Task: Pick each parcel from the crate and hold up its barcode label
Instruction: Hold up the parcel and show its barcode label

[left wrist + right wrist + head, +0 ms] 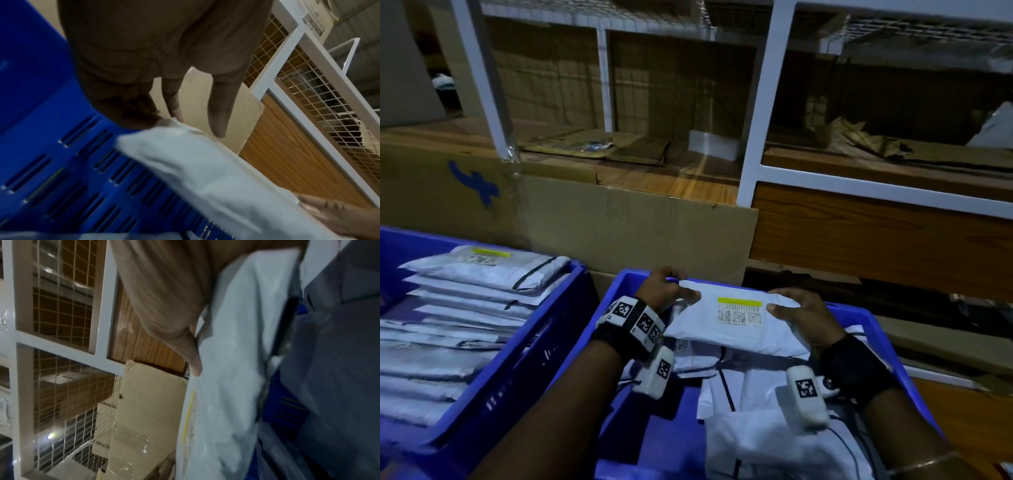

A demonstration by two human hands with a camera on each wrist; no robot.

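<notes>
A white poly-bag parcel (pixel 736 325) (pixel 205 175) (pixel 226 353) is held level above the right blue crate (pixel 859 318), barcode label (pixel 739 311) with a yellow strip facing up. My left hand (pixel 671 291) (pixel 164 91) pinches its left end, thumb on top. Gripping the parcel's right end is my right hand (pixel 798 308) (pixel 176 318), thumb over the top face. More white parcels (pixel 763 411) lie in the crate below.
A second blue crate (pixel 524 342) at the left holds a stack of several white parcels (pixel 465 308). Behind stand a cardboard sheet (pixel 619 226) and a white-framed shelf rack (pixel 760 102) with wire mesh, flattened cartons and wood panels.
</notes>
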